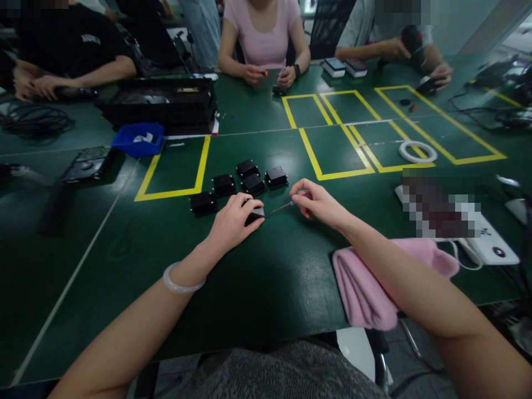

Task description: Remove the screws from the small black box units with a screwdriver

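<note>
My left hand (238,217) is closed around a small black box (255,213) and holds it on the green table. In my right hand (312,200) is a screwdriver (281,208), its handle between my fingers and thumb. The thin shaft slants left, and its tip meets the right side of the box, near my left fingertips. Just beyond my left hand stand several similar black boxes, among them one at the left (203,204) and one at the right (276,177). My left hand hides part of the held box.
A pink cloth (366,288) lies under my right forearm. Beyond are a blue tray (139,139), a black rack (162,105), a tape roll (418,152) and yellow-taped outlines on the table (307,288). Co-workers sit across; a white device (494,244) lies right.
</note>
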`<state>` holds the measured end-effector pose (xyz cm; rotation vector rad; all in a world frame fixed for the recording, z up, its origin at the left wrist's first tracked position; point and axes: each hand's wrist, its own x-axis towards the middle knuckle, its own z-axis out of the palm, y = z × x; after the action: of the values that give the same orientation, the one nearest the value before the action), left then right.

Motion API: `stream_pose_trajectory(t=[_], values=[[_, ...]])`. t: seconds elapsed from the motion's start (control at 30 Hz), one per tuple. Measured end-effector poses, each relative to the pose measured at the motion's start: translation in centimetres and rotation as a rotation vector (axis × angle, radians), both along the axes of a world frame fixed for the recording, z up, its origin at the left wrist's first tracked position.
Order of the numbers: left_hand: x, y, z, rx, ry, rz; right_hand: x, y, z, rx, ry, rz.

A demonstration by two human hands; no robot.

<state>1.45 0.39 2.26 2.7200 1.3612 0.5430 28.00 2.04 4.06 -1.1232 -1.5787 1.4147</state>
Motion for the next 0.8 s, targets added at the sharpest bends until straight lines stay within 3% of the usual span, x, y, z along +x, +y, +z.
stream_pose_trajectory(t=[0.23, 0.8], values=[[0.11, 0.00, 0.13, 0.006, -0.004, -0.002, 0.09, 0.15, -0.60, -0.030, 0.055, 0.024], [0.04, -0.01, 0.02, 0.025, 0.006, -0.005, 0.07, -0.03, -0.10, -0.026, 0.015, 0.000]])
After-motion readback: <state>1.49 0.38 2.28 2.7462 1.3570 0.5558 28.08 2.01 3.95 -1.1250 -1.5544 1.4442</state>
